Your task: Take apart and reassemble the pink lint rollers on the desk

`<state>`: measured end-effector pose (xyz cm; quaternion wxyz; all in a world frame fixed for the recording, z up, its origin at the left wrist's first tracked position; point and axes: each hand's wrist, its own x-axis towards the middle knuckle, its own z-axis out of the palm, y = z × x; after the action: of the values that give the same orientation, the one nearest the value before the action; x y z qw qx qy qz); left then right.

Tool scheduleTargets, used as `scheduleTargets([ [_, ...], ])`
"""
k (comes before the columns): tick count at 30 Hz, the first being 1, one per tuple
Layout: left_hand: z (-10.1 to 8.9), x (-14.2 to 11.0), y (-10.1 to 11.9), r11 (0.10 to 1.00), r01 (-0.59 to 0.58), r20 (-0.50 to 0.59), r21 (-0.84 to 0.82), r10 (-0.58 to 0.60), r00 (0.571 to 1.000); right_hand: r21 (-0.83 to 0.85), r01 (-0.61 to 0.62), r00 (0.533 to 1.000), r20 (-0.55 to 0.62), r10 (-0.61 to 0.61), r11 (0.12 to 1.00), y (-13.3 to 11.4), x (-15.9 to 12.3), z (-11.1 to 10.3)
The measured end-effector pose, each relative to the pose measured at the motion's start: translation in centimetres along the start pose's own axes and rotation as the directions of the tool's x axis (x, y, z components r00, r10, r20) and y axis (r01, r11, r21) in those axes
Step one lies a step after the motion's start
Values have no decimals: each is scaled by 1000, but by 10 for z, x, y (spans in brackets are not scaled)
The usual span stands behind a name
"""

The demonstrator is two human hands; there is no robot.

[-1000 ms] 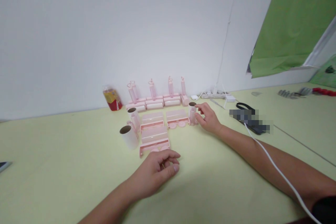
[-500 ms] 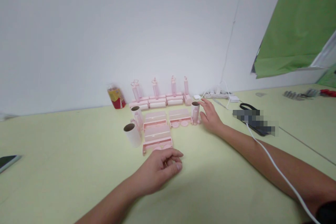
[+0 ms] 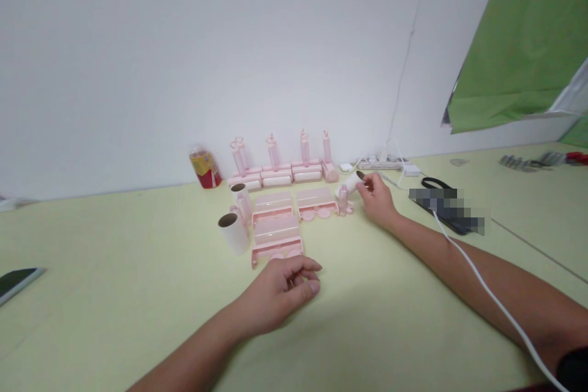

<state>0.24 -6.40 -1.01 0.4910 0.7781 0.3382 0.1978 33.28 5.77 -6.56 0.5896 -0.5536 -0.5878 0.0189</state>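
Beyond the right end of the case [image 3: 315,197], the roll [image 3: 351,182] sits in the right hand [image 3: 374,195], thumb and fingers pinching it near its hollow end, probably because that end faces them; its long axis tilts, the hollow end pointing up and rightward, away from the case. The left hand [image 3: 282,291] rests nearer the person than the case, half-curled, thumb apart, nothing visible inside; presumably one hand suffices for so light a roll.

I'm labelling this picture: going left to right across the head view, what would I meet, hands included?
Flat dark-screened device, red-and-yellow container, near upright white cylindrical roll, left hand, tilted white cylindrical roll, right hand, black looped strap.
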Motion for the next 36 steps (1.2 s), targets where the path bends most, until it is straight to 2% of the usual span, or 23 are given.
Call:
scheduleTargets([
  [4,-1,0,0,1000,-11,-14,2,11,1000,58,-28,980,-197,39,998,-1,20,-15],
  [7,-2,1,-4,1000,-29,-22,-2,29,999,159,-33,960,-270,75,987,-28,34,-26],
  [8,-3,2,-5,999,-42,-36,-5,42,998,327,-33,951,-281,130,944,-43,36,-28],
  [10,-3,3,-7,997,-81,-97,-8,80,992,601,-67,974,-134,184,796,-81,29,-29],
  [12,-3,3,-6,992,-122,-185,-8,119,976,739,-198,979,115,169,644,-119,8,-24],
  [13,-3,3,-5,990,-140,-225,-7,135,965,759,-299,954,251,164,579,-136,-7,-20],
  [14,-4,3,-3,987,-159,-264,-3,152,952,744,-411,908,383,167,526,-150,-23,-15],
  [17,-7,0,3,965,-249,-382,83,261,887,549,-707,674,714,189,446,-169,-69,3],
  [19,-10,-2,5,934,-305,-435,185,356,827,399,-773,531,833,158,494,-166,-86,13],
  [20,-12,-3,6,922,-318,-452,223,387,804,352,-751,500,856,132,559,-161,-90,16],
  [21,-14,-4,6,916,-321,-465,242,400,790,329,-682,516,849,112,653,-155,-90,17],
  [22,-15,-4,6,917,-319,-478,239,397,784,312,-563,576,812,93,765,-148,-88,17],
  [24,-18,-5,4,930,-322,-498,176,366,786,222,-198,747,665,1,955,-132,-78,16],
  [25,-19,-5,3,936,-328,-495,131,348,796,126,-31,801,596,-51,991,-124,-73,15],
  [26,-19,-6,2,938,-334,-481,91,335,810,32,81,821,565,-85,996,-117,-69,14],
  [29,-19,-7,3,934,-349,-395,74,349,850,-154,225,796,599,-90,962,-102,-62,16],
  [33,-17,-7,7,909,-371,-247,189,410,878,-268,285,737,675,-31,920,-96,-63,20],
  [36,-14,-7,9,901,-355,-182,249,403,897,-320,286,718,696,19,903,-98,-63,20],
])
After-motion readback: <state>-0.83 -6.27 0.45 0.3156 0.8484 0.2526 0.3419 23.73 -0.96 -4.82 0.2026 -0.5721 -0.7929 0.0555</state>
